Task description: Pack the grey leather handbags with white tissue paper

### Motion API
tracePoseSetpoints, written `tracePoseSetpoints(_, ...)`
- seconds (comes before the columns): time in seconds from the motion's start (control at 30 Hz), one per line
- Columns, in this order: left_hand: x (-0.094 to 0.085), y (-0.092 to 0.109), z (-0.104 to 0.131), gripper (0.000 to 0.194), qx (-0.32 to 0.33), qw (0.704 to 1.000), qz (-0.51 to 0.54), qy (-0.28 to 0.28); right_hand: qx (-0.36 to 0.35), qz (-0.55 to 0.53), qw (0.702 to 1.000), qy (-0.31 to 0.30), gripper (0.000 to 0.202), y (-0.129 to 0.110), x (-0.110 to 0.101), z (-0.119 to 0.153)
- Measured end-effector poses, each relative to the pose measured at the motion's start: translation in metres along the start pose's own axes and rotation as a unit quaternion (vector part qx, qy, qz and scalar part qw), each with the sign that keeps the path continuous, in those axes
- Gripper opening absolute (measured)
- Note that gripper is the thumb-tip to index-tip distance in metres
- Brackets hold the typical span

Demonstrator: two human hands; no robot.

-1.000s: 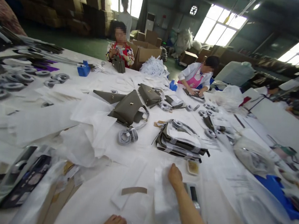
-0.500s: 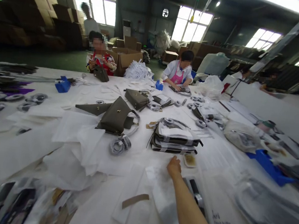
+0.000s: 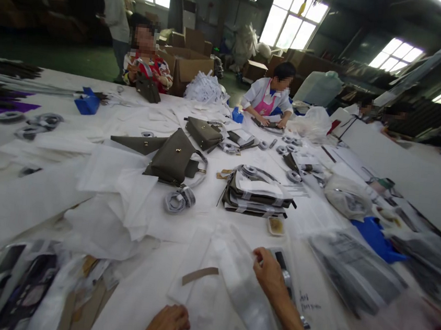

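Observation:
My right hand [image 3: 270,272] has its thumb and fingers closed at the upper edge of a translucent plastic sheet [image 3: 248,294]. Beside it lies a wrapped dark strap with a metal fitting [image 3: 285,277]. My left hand [image 3: 167,325] rests palm down on the white sheets at the near edge, fingers stretched to the right and slightly bent, nothing visible in them. Just beyond it, a curved grey-brown strip [image 3: 200,276] lies on white paper [image 3: 190,259]. Farther off are a stack of wrapped olive handbags [image 3: 257,192] and a small tub of yellowish stuff [image 3: 276,225].
Unwrapped olive handbags [image 3: 172,154] and coiled wrapped straps [image 3: 177,200] lie mid-table. White sheets [image 3: 103,226] spread leftward. At right are a blue holder [image 3: 378,237] and a plastic-wrapped dark bundle [image 3: 355,268]. Two co-workers [image 3: 269,94] work across the table; another person stands behind.
My right hand has drawn back toward me from beside the tub. More of my left hand has come into view at the near edge. A pinkish blurred shape appears at lower right.

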State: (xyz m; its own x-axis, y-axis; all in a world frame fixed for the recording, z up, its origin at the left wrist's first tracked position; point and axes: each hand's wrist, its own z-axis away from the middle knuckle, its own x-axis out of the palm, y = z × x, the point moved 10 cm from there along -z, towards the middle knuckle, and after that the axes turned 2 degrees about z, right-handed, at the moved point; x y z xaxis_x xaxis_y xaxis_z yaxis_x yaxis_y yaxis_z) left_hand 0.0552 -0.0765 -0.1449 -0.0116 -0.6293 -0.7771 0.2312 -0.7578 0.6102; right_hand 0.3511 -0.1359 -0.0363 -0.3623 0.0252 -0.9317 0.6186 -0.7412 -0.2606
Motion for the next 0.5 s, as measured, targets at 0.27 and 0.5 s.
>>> tracePoseSetpoints(0.27,-0.056,0.002,-0.02,0.038,-0.01,0.999,0.042,0.033,-0.097,-0.036,0.975,0.198,0.054,-0.025,0.044,-0.026)
tracePoseSetpoints(0.5,-0.248,-0.074,-0.04,0.032,-0.12,0.913,0.111,0.373,-0.341,0.0,0.896,0.283,0.045,-0.137,0.123,0.021)
